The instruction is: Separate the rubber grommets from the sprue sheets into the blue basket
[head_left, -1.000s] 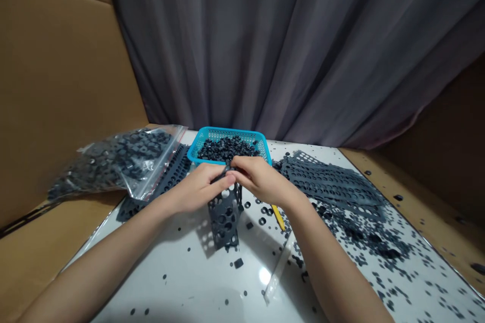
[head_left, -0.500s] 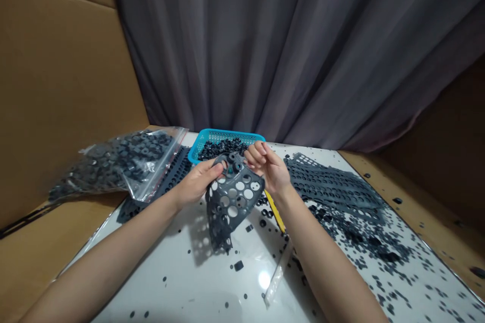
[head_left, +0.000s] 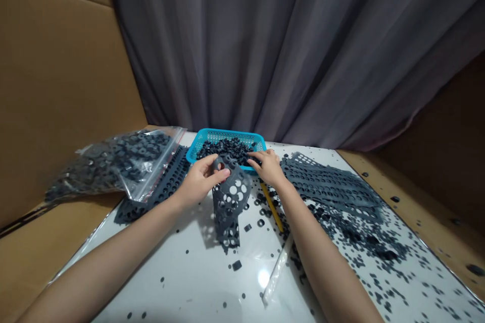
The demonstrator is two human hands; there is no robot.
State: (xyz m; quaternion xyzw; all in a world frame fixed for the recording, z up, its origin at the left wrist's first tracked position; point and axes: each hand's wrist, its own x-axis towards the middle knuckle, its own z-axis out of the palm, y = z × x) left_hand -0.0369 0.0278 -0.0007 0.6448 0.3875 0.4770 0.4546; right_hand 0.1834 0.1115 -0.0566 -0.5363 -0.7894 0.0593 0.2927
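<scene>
My left hand point(head_left: 202, 180) pinches the upper edge of a dark grey perforated rubber sheet point(head_left: 231, 202), which hangs down over the white table with rows of round holes showing. Over the front right rim of a blue plastic basket point(head_left: 200, 137) is my right hand point(head_left: 267, 165), its fingers apart and reaching to the rim. I see nothing held in it. Many small black rubber rings point(head_left: 227, 149) fill the basket. Part of its front side is hidden behind the sheet and my hands.
A zip bag point(head_left: 125, 161) full of dark rings lies at left, partly over a punched sheet point(head_left: 170, 176). More punched sheets point(head_left: 329, 184) are stacked at right, with scattered scraps point(head_left: 364, 242) before them. A yellow stick point(head_left: 272, 208) and a clear strip point(head_left: 278, 270) lie on the table.
My right hand has left the sheet's side and moved to the basket's front right rim, its curled fingers now opened out. The sheet has swung to hang more straight down.
</scene>
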